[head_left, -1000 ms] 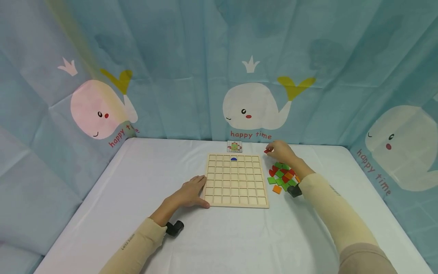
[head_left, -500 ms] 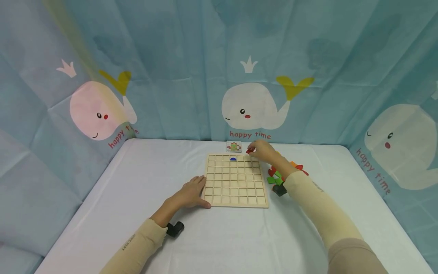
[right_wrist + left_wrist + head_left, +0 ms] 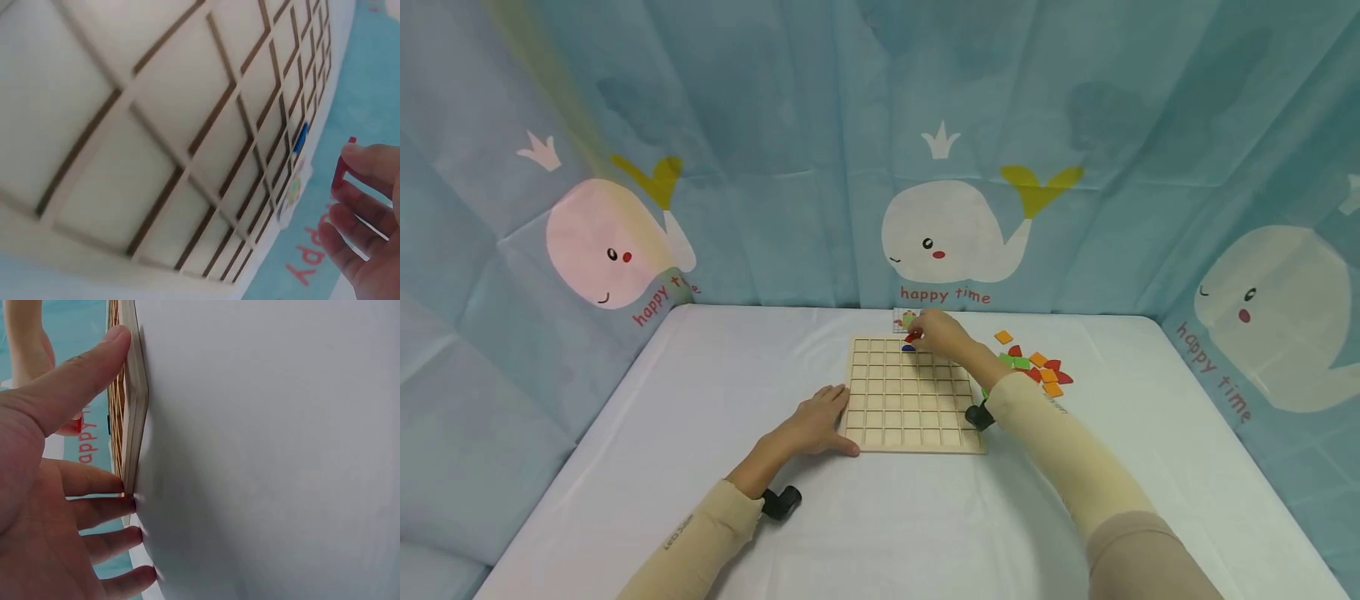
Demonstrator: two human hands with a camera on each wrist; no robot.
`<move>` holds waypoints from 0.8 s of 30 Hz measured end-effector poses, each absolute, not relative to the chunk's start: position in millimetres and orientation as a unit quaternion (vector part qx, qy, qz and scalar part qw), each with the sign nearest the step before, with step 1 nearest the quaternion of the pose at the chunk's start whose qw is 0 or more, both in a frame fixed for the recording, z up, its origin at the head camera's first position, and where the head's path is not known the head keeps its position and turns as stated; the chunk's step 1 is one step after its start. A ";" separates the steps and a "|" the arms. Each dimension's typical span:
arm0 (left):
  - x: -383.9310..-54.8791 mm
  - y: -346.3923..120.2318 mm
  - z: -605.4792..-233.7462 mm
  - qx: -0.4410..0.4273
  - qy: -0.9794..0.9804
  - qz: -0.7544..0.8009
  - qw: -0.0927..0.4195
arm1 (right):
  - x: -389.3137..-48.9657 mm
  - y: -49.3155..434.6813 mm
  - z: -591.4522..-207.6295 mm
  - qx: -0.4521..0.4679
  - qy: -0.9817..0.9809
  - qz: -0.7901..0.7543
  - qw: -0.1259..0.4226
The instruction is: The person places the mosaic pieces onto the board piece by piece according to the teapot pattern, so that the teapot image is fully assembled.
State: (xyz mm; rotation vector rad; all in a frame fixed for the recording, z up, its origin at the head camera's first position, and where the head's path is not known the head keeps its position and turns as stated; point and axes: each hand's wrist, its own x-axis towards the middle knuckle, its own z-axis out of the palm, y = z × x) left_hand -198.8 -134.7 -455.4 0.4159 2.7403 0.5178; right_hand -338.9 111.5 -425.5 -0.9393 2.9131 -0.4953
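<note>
A square wooden grid board [image 3: 912, 400] lies on the white table. My left hand [image 3: 817, 421] rests at its left edge, fingers spread and thumb at the near corner; the left wrist view shows the straight fingers [image 3: 103, 506] along the board's side. Over the board's far row, my right hand [image 3: 943, 335] pinches a small red tile [image 3: 344, 165] between thumb and fingertips. Just below it in the head view, a blue half-round tile [image 3: 301, 139] sits in a cell of the far row. Behind the board, a picture card [image 3: 901, 320] is partly hidden by the right hand.
To the board's right is a loose pile of red, green and orange tiles [image 3: 1037, 367], partly covered by the right forearm. One orange tile [image 3: 1003, 337] lies apart behind it. A blue curtain [image 3: 775, 208] with printed whales hangs behind the table.
My right hand has moved left from beside the tile pile to above the board's far row, carrying the red tile. The left hand has stayed at the board's edge.
</note>
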 end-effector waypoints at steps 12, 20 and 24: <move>-200.7 -137.9 -454.0 0.146 0.957 0.192 0.164 | -338.6 85.7 -432.1 -0.322 0.936 -0.139 0.034; -200.0 -137.4 -453.9 0.144 0.957 0.194 0.161 | -337.3 79.2 -436.8 -0.335 0.933 -0.130 0.030; -200.2 -137.3 -454.7 0.144 0.958 0.189 0.160 | -334.4 77.1 -439.2 -0.320 0.937 -0.127 0.052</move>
